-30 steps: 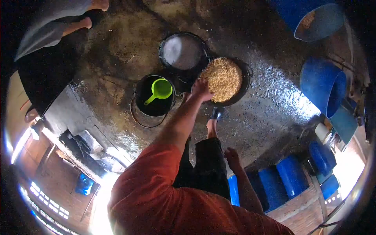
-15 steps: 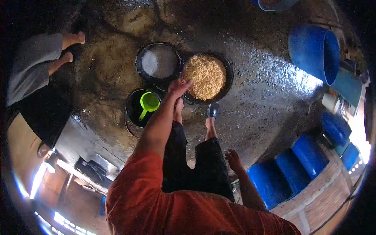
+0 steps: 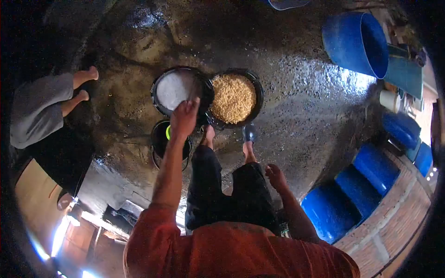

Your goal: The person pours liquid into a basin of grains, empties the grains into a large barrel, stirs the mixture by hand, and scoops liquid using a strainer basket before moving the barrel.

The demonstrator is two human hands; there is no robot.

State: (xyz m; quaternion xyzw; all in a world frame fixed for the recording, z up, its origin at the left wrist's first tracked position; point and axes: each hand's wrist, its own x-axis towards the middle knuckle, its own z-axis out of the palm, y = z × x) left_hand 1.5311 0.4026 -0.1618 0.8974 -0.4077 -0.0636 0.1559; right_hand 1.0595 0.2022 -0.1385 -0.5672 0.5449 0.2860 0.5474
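My left hand (image 3: 184,116) is at the near rim of a black bucket (image 3: 155,99) holding whitish, foamy liquid (image 3: 170,90). Its fingers look curled in, and a brownish blur above them hides what they may hold. Touching that bucket on the right is a second black tub (image 3: 259,95), full of pale yellow beans or grains (image 3: 233,98). Behind my left forearm stands a smaller dark bucket (image 3: 157,146), with part of a bright green dipper (image 3: 168,132) showing. My right hand (image 3: 276,177) hangs near my right knee, its fingers loosely bent and apart, holding nothing.
My feet stand on the wet, dark floor (image 3: 296,129) just before the buckets. A person in grey trousers (image 3: 37,102) is at the left. A large blue barrel (image 3: 345,41) lies at the upper right. Several blue containers (image 3: 347,194) line the brick wall (image 3: 398,222).
My left hand has moved left from the grain tub's edge to the bucket of whitish liquid. The view has shifted slightly. My right hand stays low near my knee.
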